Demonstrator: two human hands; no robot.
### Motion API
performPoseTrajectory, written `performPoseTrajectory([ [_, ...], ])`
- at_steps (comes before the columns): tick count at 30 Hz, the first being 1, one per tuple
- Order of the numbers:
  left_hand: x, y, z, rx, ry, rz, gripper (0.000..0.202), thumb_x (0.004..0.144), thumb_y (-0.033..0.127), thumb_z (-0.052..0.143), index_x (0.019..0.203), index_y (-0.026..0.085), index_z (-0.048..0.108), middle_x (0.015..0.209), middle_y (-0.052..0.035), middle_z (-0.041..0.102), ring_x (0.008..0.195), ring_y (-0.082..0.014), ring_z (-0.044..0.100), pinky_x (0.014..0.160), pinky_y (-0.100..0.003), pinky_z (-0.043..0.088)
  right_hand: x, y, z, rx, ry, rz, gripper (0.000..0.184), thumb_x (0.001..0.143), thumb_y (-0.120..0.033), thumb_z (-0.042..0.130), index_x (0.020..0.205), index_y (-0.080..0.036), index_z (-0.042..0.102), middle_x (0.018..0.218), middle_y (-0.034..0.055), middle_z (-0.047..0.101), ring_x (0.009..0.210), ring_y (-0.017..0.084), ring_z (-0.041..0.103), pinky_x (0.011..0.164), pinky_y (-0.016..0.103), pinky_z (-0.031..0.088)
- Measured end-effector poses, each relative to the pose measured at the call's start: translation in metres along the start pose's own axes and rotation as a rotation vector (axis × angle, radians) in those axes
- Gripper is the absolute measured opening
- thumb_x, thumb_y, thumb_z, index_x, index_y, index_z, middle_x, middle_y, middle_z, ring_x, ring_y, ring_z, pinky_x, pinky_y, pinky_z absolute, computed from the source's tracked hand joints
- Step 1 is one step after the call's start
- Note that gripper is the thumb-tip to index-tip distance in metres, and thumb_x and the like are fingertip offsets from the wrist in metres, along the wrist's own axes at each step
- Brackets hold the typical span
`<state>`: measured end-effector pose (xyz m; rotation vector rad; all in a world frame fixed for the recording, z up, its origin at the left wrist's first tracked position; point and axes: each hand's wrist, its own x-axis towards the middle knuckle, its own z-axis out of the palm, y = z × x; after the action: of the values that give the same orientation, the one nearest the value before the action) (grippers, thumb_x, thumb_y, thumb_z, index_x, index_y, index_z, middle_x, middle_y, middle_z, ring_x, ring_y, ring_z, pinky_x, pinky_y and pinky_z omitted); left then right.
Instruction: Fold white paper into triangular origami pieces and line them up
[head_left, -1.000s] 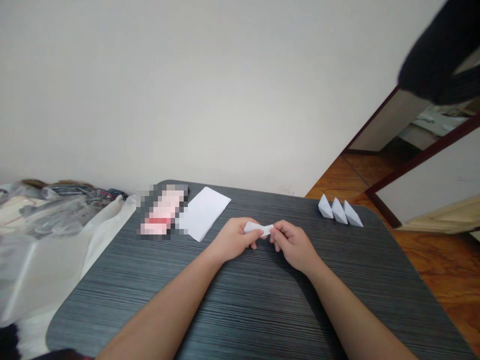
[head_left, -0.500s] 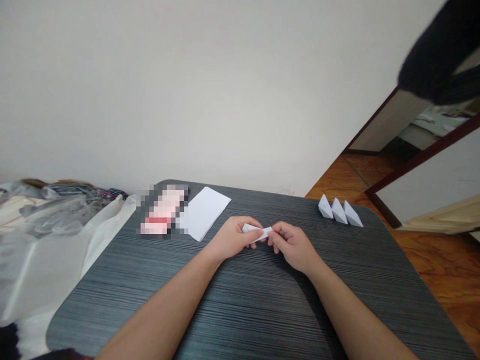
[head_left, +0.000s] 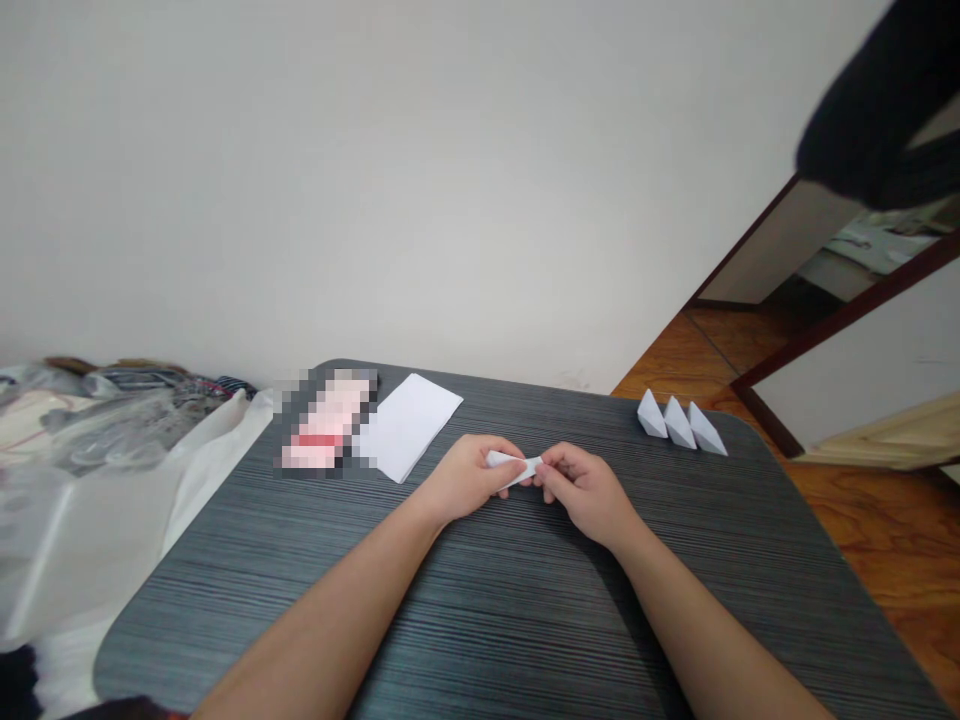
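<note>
A narrow folded strip of white paper (head_left: 514,464) is held between my two hands, above the middle of the table. My left hand (head_left: 469,478) pinches its left end with thumb and fingers. My right hand (head_left: 583,493) grips its right end, the fingertips nearly meeting my left hand. Most of the strip is hidden by my fingers. To the left of my hands lies a stack of white paper sheets (head_left: 409,426). Three folded white paper pieces (head_left: 679,422) stand in a row near the table's far right corner.
The dark grey striped table (head_left: 480,620) has rounded corners. A pixelated pink-and-red item (head_left: 326,420) lies at its far edge. Plastic bags and white sheeting (head_left: 97,500) lie to the left. A wooden floor (head_left: 862,520) and door frame show right; a dark blurred object (head_left: 874,110) hangs top right.
My hands stay together on the paper strip, with only slight shifts of the fingers. Nothing else on the table has moved.
</note>
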<state>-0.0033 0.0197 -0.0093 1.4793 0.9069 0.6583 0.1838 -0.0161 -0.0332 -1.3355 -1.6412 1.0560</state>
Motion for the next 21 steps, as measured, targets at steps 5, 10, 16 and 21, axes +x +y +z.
performPoseTrajectory([
  [5,-0.0004,0.0023,0.0002,-0.023,-0.007,-0.012,0.021,0.079,0.03,0.054,0.081,0.012,0.065,0.075,-0.0062,0.067,0.054,-0.0094,0.053,0.051,-0.02,0.041,0.0003,-0.0007,0.0,0.06,0.006,-0.052,0.012,0.086,-0.029,0.054,0.088,-0.019,0.06,0.075,0.0023,0.065,0.059,0.013,0.059,0.058,0.025,0.046],
  [10,-0.0003,0.0033,-0.0002,-0.036,0.005,-0.028,0.021,0.078,0.03,0.055,0.082,0.012,0.065,0.074,-0.0059,0.068,0.053,-0.0092,0.053,0.051,-0.02,0.041,0.0002,-0.0019,-0.0016,0.01,0.012,-0.124,0.014,0.086,-0.026,0.052,0.089,-0.02,0.064,0.07,0.0019,0.063,0.061,0.014,0.058,0.058,0.026,0.046],
  [16,0.0008,0.0,-0.0006,-0.043,0.007,-0.044,0.021,0.078,0.031,0.056,0.082,0.012,0.065,0.073,-0.0061,0.068,0.052,-0.0091,0.053,0.051,-0.02,0.041,0.0013,-0.0036,-0.0056,-0.021,-0.007,-0.223,0.016,0.086,-0.021,0.051,0.086,-0.021,0.067,0.072,0.0032,0.064,0.063,0.015,0.059,0.058,0.027,0.047],
  [21,0.0012,-0.001,-0.0006,-0.045,0.011,-0.046,0.023,0.077,0.033,0.056,0.082,0.012,0.065,0.073,-0.0065,0.068,0.052,-0.0094,0.053,0.051,-0.021,0.042,0.0015,-0.0048,-0.0078,-0.071,-0.018,-0.26,0.02,0.086,-0.02,0.049,0.087,-0.023,0.069,0.076,0.0038,0.065,0.064,0.015,0.06,0.061,0.029,0.049],
])
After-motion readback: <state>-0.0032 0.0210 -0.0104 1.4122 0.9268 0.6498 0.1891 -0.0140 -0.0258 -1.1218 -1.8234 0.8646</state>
